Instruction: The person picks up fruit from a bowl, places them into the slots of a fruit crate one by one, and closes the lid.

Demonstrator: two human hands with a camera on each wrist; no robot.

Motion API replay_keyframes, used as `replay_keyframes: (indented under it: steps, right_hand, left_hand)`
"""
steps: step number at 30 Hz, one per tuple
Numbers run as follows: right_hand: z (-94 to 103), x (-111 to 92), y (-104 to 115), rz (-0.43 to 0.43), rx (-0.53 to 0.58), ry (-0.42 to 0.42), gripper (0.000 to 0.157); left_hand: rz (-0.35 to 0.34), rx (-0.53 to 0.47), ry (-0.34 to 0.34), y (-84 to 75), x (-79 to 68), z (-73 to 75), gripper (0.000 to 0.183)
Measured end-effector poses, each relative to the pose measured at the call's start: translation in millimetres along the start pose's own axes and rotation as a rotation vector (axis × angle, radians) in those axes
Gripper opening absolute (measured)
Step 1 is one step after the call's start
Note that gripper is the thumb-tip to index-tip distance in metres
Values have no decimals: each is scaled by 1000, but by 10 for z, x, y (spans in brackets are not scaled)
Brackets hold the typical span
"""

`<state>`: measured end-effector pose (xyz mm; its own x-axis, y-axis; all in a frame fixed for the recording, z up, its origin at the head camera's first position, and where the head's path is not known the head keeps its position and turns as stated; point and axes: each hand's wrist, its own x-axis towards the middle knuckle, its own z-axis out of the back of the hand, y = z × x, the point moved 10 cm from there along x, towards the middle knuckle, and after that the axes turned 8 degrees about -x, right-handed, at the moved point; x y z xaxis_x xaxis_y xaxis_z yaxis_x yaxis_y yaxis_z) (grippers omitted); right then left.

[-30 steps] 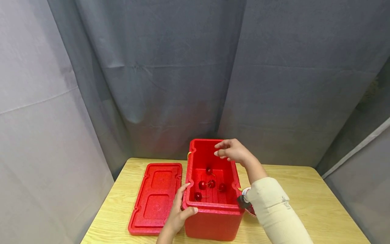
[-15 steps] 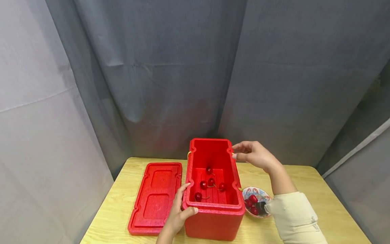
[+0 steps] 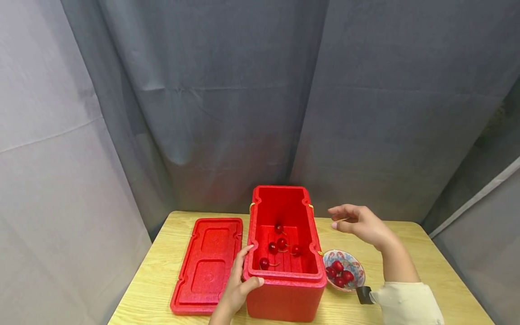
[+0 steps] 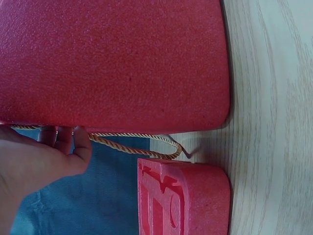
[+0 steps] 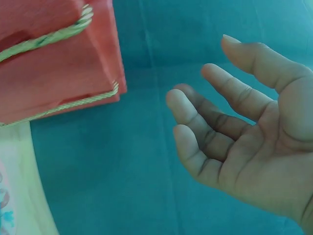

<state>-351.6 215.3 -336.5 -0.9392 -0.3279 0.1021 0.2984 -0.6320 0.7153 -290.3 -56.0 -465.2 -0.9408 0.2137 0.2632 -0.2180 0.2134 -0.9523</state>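
Note:
A red foam box (image 3: 286, 301) stands uncovered on the table, with several dark red cherries (image 3: 282, 243) on its floor, some showing stems. My left hand (image 3: 235, 289) grips the box's near left corner, thumb at the front. In the left wrist view, the left hand's fingers (image 4: 63, 139) bend against the box wall beside a twisted gold cord (image 4: 132, 142). Past the box's right side, my right hand (image 3: 363, 223) hangs in the air with loosely bent fingers and holds nothing. Close by it on the table is a patterned bowl (image 3: 357, 266) with several cherries (image 3: 337, 265).
A red foam lid (image 3: 208, 266) lies on the wooden table (image 3: 422, 266) left of the box. Gold cord (image 5: 63, 35) loops along the box's side in the right wrist view. Grey curtains (image 3: 227, 113) hang behind the table and at both sides.
My right hand has moved from above the box out to the right, beyond its rim, uncovering the bowl. The left hand has stayed at the corner. One cherry in the box has shifted slightly right.

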Motion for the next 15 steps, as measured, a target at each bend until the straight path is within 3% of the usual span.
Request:
replay_keyframes:
  steps: [15]
  right_hand:
    - [-183,-203,-550,-70,144,3,45]
  left_hand:
    - [-18,-32,19,-24,2,-24,72]
